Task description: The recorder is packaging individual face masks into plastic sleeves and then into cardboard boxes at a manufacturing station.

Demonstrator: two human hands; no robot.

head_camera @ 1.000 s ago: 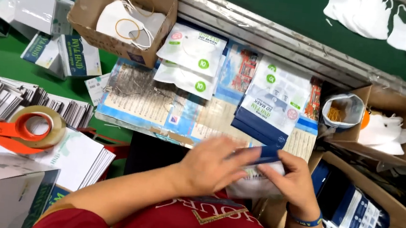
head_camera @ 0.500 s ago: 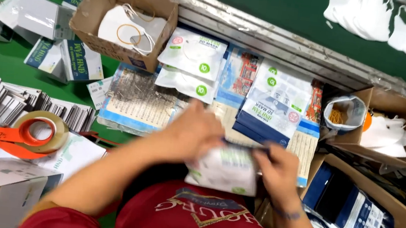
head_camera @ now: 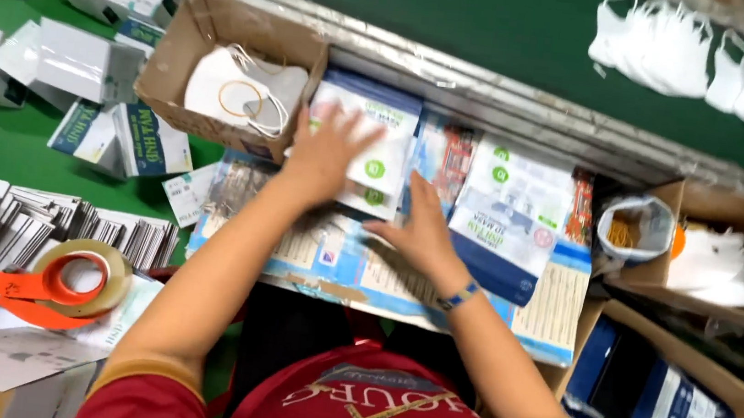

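My left hand (head_camera: 327,154) reaches forward with fingers spread and rests on a stack of white pouches with green dots (head_camera: 382,113). Just to the right and nearer my body, my right hand (head_camera: 420,231) lies flat at the near edge of that stack, a blue band on its wrist. Neither hand holds anything that I can see; both are blurred. Under my forearms lie printed blue-and-white sheets (head_camera: 356,276). A pile of blue-and-white packets (head_camera: 504,223) sits right of my right hand.
A cardboard box (head_camera: 226,19) with white masks stands left of the pouches. An orange tape dispenser (head_camera: 51,281) and flat cartons (head_camera: 39,220) lie at the left. Boxes of white masks (head_camera: 722,204) and blue packets (head_camera: 654,326) stand at the right. White masks (head_camera: 684,48) lie on the green belt.
Both hands held a white-and-green packet close to my body; now they have moved forward and left onto the pouch stack, and the packet is out of my hands.
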